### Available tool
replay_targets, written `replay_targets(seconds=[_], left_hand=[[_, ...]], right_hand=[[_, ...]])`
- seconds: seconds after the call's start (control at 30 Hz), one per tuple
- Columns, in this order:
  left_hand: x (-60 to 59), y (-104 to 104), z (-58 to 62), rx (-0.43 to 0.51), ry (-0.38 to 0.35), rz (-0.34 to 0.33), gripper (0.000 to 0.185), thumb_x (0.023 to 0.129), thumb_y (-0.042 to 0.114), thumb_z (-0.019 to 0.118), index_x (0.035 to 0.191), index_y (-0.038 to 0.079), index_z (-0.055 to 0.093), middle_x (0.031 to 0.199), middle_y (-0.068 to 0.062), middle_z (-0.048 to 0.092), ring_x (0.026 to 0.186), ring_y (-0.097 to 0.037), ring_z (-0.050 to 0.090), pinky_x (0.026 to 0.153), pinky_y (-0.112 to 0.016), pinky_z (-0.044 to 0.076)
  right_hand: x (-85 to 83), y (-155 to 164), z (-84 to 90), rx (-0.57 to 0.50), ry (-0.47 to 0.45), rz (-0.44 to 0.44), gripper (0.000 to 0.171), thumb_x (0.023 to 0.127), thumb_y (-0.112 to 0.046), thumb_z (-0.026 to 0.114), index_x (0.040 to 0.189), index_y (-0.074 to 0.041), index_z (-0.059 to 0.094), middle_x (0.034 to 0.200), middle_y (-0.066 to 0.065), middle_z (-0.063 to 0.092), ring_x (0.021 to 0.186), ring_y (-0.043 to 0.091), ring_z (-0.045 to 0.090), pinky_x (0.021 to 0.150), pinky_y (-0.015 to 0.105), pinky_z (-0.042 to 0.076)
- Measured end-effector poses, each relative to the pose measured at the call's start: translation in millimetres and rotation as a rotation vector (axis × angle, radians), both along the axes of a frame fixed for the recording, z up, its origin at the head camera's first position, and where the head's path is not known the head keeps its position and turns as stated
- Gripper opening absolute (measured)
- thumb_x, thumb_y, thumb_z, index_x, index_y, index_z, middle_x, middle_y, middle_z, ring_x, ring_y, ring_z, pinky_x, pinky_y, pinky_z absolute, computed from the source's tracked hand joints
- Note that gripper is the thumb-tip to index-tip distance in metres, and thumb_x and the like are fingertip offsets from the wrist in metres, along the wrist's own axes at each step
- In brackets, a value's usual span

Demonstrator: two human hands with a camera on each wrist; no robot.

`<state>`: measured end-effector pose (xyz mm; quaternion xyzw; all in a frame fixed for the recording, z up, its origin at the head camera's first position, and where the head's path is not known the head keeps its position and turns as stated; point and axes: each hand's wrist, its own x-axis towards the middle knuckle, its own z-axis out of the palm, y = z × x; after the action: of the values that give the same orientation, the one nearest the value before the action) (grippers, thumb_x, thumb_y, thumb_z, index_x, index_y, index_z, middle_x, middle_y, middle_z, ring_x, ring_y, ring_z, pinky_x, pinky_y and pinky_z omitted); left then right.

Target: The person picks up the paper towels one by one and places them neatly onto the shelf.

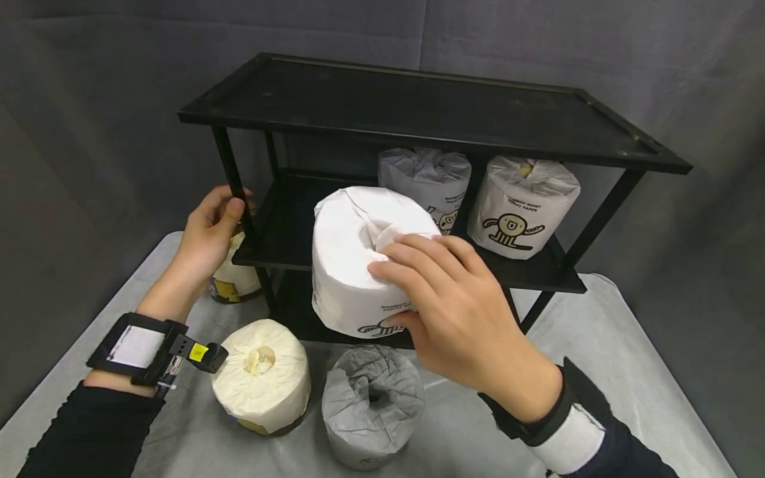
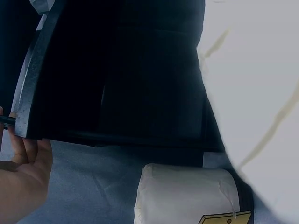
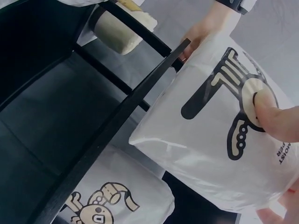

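My right hand (image 1: 442,299) grips a white wrapped toilet roll (image 1: 358,255) and holds it in the air in front of the black shelf's middle tier (image 1: 287,249). The thumb (image 3: 278,119) presses the roll's printed side (image 3: 219,135). My left hand (image 1: 209,229) curls round the shelf's front left post (image 1: 230,169). Two wrapped rolls stand on the middle tier at the right: a grey one (image 1: 427,179) and a white one (image 1: 520,206) with a cartoon print.
On the grey cloth (image 1: 597,345) in front of the shelf lie a cream roll (image 1: 263,375) and a grey roll (image 1: 370,405). Another cream roll (image 1: 233,279) stands by the shelf's left leg, behind my left hand. The shelf's top tier (image 1: 418,106) is bare.
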<state>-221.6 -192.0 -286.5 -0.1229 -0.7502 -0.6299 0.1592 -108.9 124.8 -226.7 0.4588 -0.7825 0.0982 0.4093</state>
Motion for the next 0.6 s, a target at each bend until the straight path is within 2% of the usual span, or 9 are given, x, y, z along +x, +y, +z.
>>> replay_targets(seconds=[0.17,0.43,0.6], left_hand=[[-0.9,-1,-0.9,-0.012,-0.012,0.004,0.030,0.094,0.035,0.046,0.117,0.019,0.055,0.101,0.004,0.057,0.097,-0.007,0.051,0.080,-0.020,0.040],[-1.2,1,-1.7,-0.008,0.008,0.018,0.028,0.093,0.035,0.047,0.114,0.020,0.057,0.099,0.003,0.058,0.096,-0.009,0.052,0.080,-0.022,0.040],[-0.4,0,-1.4,-0.006,0.001,0.018,0.029,0.093,0.036,0.048,0.114,0.020,0.057,0.100,0.003,0.058,0.096,-0.009,0.052,0.080,-0.022,0.040]], right_hand=[[-9.8,-6,2.4,0.000,-0.015,-0.019,0.054,0.066,-0.009,0.079,0.116,-0.006,0.058,0.116,0.010,0.061,0.116,0.025,0.051,0.098,0.041,0.036],[-26.3,-14,4.5,0.112,-0.024,-0.078,0.059,0.063,-0.010,0.081,0.117,-0.008,0.056,0.119,0.008,0.059,0.118,0.023,0.049,0.096,0.039,0.035],[-33.6,-20,8.4,0.120,-0.037,-0.089,0.062,0.064,-0.012,0.082,0.120,-0.008,0.056,0.122,0.008,0.057,0.118,0.024,0.048,0.097,0.039,0.034]])
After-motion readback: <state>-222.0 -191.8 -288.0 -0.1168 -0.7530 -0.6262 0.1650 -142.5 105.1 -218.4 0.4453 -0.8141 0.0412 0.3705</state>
